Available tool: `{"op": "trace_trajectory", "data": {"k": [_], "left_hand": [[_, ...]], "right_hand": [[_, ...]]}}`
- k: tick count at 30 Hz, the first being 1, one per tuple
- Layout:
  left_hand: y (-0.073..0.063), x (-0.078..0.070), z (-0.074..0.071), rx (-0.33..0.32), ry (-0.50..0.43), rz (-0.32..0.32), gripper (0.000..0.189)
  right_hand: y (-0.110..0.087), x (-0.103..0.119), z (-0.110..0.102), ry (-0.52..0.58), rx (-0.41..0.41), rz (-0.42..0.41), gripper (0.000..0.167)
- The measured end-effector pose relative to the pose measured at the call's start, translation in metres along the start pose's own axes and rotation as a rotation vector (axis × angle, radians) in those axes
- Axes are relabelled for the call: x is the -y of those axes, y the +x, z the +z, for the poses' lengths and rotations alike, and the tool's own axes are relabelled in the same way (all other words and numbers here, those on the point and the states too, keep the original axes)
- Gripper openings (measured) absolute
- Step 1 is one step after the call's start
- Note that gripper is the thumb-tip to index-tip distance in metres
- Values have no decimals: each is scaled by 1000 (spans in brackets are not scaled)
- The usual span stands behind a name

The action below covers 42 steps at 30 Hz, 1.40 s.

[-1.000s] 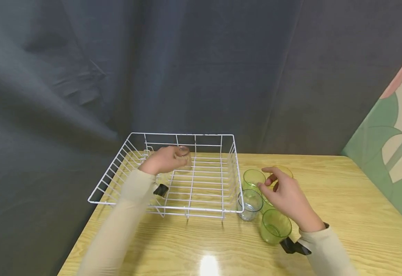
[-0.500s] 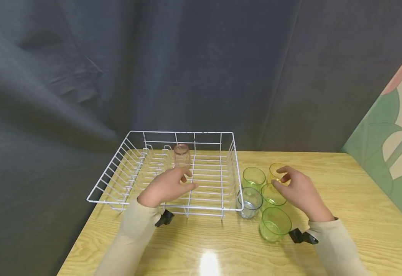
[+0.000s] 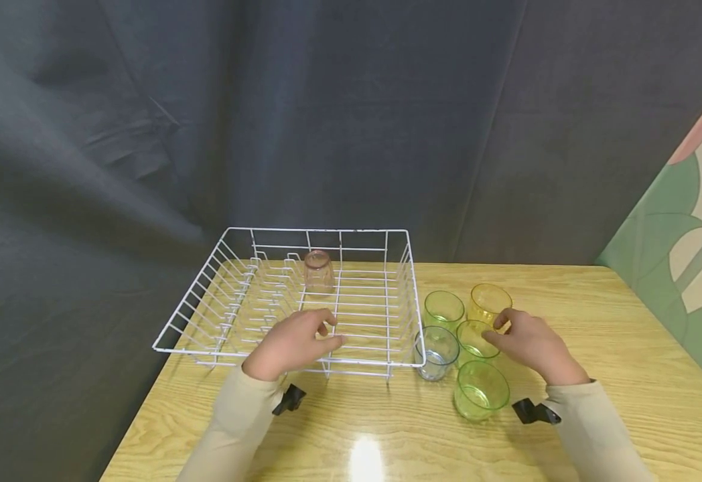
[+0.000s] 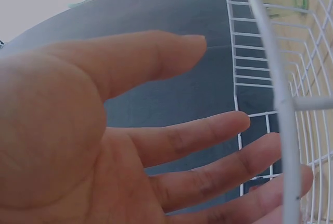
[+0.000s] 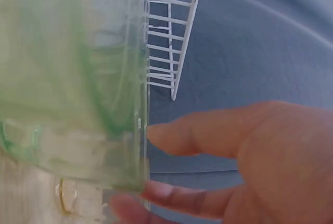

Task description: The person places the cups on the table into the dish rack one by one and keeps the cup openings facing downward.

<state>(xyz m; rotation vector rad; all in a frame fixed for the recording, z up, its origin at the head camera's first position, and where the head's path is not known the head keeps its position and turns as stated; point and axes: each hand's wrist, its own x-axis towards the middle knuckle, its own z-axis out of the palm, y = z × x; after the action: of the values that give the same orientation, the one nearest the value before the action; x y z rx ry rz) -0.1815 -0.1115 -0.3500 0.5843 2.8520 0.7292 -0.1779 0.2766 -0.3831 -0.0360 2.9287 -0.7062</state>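
Note:
My left hand (image 3: 293,345) hovers over the front of the white wire dish rack (image 3: 363,363), its fingers loosely bent and holding nothing. Inside the rack, near its back, stands a pink glass (image 3: 319,274), seemingly upside down. My right hand (image 3: 534,345) is beside the cluster of glasses on the right. Its thumb and fingertips are spread by the rim of the middle green glass (image 3: 476,343); I cannot tell whether they touch it. Around that glass stand a yellow glass (image 3: 489,306), a green glass (image 3: 444,309), a bluish clear glass (image 3: 437,355) and a larger green glass (image 3: 481,393).
The rack and glasses stand on a light wooden table (image 3: 339,442). The bluish glass is close against the rack's right front corner. Dark cloth (image 3: 351,120) hangs behind, and a floral cloth (image 3: 688,254) is at the right.
My left hand has let go of the pink glass, leaving it in the rack, and drawn back toward the front. My right hand has shifted slightly right and down from the yellow glass.

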Motion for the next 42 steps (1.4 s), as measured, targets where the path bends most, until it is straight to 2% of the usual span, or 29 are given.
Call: {"op": "trace_trajectory", "data": {"k": [8,20,35,42], "left_hand": [[-2,0,5,2,-10,23,31],[-3,2,4,0,-37,24,31],[-3,3,6,-5,-48,24,30],[-3,3,6,13,-53,25,33]], "right_hand": [[4,-5,2,-23,74,-23,38],[3,-8,10,70,145,-3,42],[4,-8,14,96,133,-5,41],[5,-9,12,72,132,-9,41]]}}
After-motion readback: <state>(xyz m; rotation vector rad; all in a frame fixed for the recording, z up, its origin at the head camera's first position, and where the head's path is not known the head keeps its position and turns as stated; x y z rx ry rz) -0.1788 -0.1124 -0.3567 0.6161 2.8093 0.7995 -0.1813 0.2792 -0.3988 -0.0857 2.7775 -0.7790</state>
